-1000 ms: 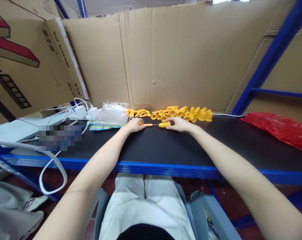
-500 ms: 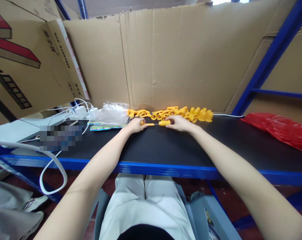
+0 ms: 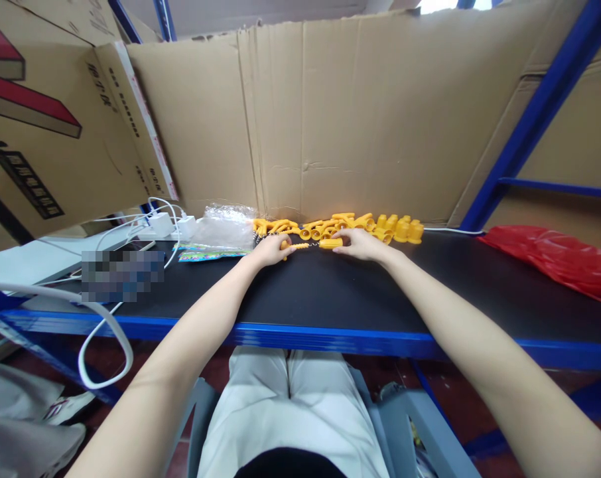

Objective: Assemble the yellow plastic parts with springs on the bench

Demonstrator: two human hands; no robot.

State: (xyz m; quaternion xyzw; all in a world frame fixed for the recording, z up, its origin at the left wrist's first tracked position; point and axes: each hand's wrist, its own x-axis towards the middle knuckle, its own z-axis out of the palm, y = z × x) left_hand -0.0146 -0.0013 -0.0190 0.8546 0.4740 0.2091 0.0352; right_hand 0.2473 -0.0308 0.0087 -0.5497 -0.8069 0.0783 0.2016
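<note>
My left hand [image 3: 273,249] is closed on a yellow plastic piece with a ridged, twisted shaft [image 3: 301,246] that points right. Between the hands, a thin metal spiral [image 3: 314,245] extends from the shaft's tip toward the other part. My right hand [image 3: 359,244] pinches a yellow ribbed cylinder [image 3: 330,243] by its right end, lying level and in line with the shaft. A small gap separates the cylinder from the shaft. Behind the hands lies a row of yellow branched pieces [image 3: 345,217], and yellow cups [image 3: 402,229] stand to their right.
Clear plastic bags [image 3: 225,229] lie left of my left hand. White chargers and cables [image 3: 161,224] and a blurred-out object [image 3: 124,275] are farther left. A red plastic bag [image 3: 554,259] lies at right. A cardboard sheet [image 3: 355,119] stands behind the black tabletop [image 3: 325,292].
Both hands have shifted very slightly to the right in view with their pieces. The right hand's cylinder appears a little higher, and both grips are unchanged.
</note>
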